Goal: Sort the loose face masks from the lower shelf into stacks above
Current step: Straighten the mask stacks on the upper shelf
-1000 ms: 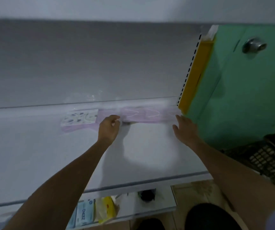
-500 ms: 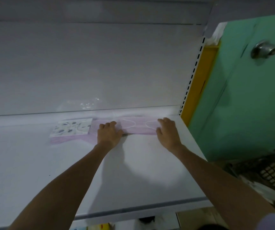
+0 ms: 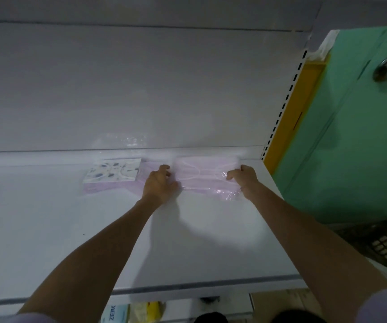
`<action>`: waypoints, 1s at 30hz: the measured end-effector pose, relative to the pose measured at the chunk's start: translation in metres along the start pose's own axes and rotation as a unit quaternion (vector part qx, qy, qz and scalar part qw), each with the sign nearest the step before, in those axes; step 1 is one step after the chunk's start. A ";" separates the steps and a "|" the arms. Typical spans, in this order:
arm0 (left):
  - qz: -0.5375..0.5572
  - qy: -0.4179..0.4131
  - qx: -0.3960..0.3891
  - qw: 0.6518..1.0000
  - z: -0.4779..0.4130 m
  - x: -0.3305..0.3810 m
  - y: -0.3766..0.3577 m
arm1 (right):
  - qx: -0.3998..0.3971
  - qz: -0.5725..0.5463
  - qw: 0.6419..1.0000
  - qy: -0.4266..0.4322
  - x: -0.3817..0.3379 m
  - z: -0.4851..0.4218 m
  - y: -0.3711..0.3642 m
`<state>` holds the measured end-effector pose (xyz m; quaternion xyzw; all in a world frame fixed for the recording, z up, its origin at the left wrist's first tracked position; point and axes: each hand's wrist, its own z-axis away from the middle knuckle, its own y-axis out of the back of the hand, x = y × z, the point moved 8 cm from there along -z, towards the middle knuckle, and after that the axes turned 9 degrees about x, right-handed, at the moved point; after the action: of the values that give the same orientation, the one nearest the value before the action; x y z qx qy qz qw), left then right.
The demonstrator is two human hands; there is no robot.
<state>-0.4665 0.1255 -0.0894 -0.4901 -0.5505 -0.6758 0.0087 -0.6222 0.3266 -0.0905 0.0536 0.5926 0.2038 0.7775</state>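
Pink pleats under clear film are what the fingers (image 3: 165,170) close on. The left hand (image 3: 160,184) curls round the left end of the pink mask packet (image 3: 202,176), and the right hand (image 3: 243,180) curls onto its right end with the thumb tucked over the crinkled wrap. How tightly either hand pinches cannot be told, since the knuckles hide the fingertips.

The packet lies flat at the back right of the upper shelf (image 3: 211,241), close to the rear wall. Just beside the left hand sits the pink stack (image 3: 108,188), with a patterned mask (image 3: 114,172) on top.

The step looks like squaring this packet into its own pile. To do it well, the person should hold both ends evenly so the slippery film does not skew. It should slide rather than lift, with its long edge parallel to the rear wall and level with the neighbouring stack. A narrow gap between the two piles would keep them distinct. The left knuckles are close enough to nudge the pink stack, so that hand should come away straight back.

Below the shelf lip, on the lower shelf (image 3: 225,304), a blue packet (image 3: 115,313) and a yellow packet (image 3: 153,310) wait to be sorted, so the task seems far from finished
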 end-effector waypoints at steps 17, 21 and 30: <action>0.083 -0.036 0.014 0.996 0.058 0.019 0.000 | 0.022 0.031 0.995 0.095 0.018 0.043 0.044; 0.109 -0.025 0.060 0.992 0.085 0.039 0.055 | 0.053 0.044 0.992 0.101 -0.003 0.079 0.067; 0.125 -0.008 0.109 0.986 0.199 0.091 0.179 | -0.003 0.039 0.985 0.169 -0.082 0.224 0.132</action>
<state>-0.2849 0.2530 0.0857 -0.5567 -0.5554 -0.6013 0.1415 -0.4624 0.4514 0.0918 0.0394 0.7122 0.2416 0.6579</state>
